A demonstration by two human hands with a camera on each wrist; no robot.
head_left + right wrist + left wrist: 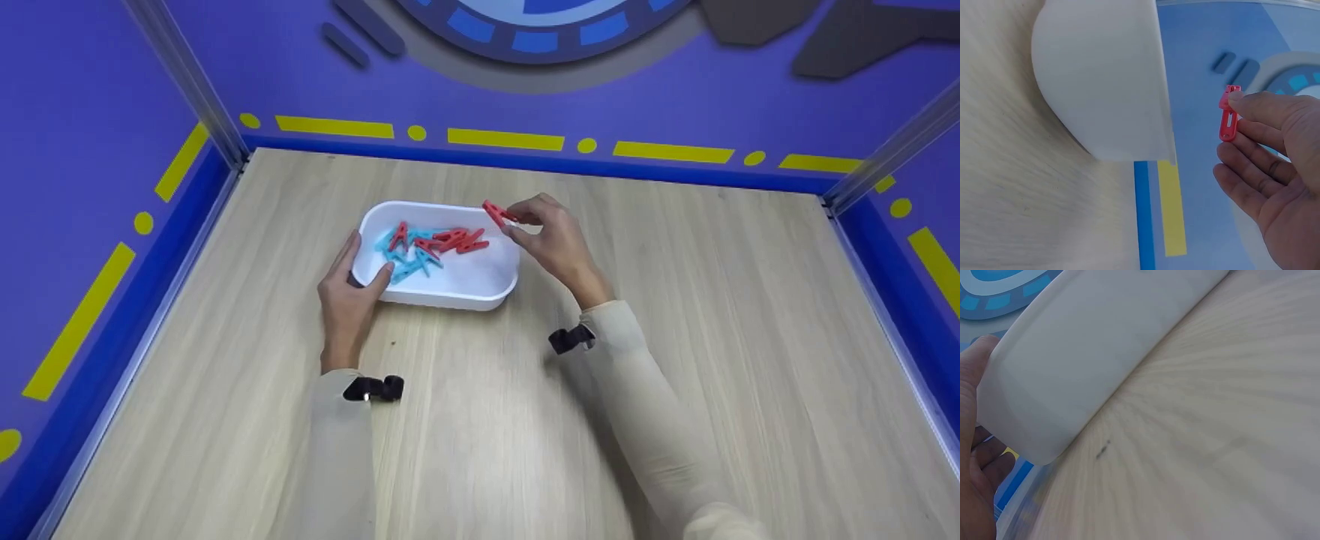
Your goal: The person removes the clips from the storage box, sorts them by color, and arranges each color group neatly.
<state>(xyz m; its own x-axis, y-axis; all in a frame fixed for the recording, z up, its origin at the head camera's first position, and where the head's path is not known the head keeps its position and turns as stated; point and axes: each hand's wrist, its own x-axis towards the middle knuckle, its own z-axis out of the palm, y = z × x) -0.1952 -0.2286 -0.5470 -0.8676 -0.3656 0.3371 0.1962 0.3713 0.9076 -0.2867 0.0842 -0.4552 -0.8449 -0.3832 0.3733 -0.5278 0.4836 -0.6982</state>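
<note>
A white plastic tub [480, 281] stands on the table with several red clothespins [451, 240] and light blue clothespins [409, 264] lying mostly in its left half. My left hand [349, 296] grips the tub's left end, thumb over the front rim and fingers along the outer side. Above the tub's back right corner, my right hand [553, 236] pinches one red clothespin [1229, 115] between thumb and index finger. In the right wrist view its other fingers are loosely bent, and the pin is apart from the tub wall [1103, 84].
The light wood table [480, 420] extends around the tub on all sides. Blue panels with yellow marks [505, 139] enclose its back and both sides, with metal posts [187, 75] at the corners. A black wrist camera [373, 388] sits on the left sleeve.
</note>
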